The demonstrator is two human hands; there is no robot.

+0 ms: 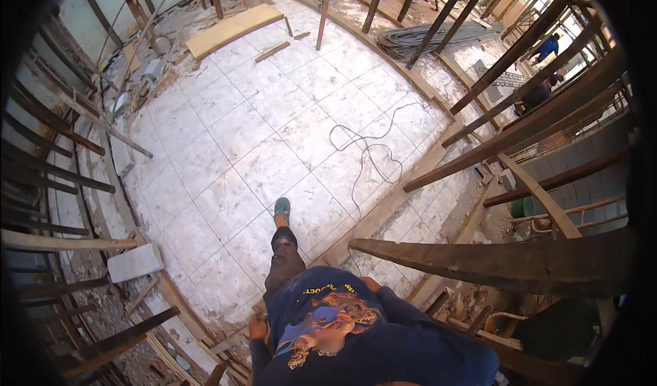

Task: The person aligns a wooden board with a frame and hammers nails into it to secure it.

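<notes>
My left hand (258,326) hangs low beside my dark blue printed shirt (325,324), over the floor's near edge. It is small in the picture, and its fingers do not show clearly enough to tell what they hold. Only a small part of my right hand (371,285) shows past the other side of the shirt, near a thick dark timber post (479,259); its fingers are hidden. One foot in a green sandal (282,208) is on the dusty white tiled floor (253,139), with the dark trouser leg (282,263) behind it.
A thin cable (366,146) lies looped across the tiles at right. A yellowish board (235,30) and short wood strips (272,50) lie at the far side. Leaning wooden posts (520,146) crowd both sides. A pale block (135,263) sits at left; coiled rods (438,37) lie far right.
</notes>
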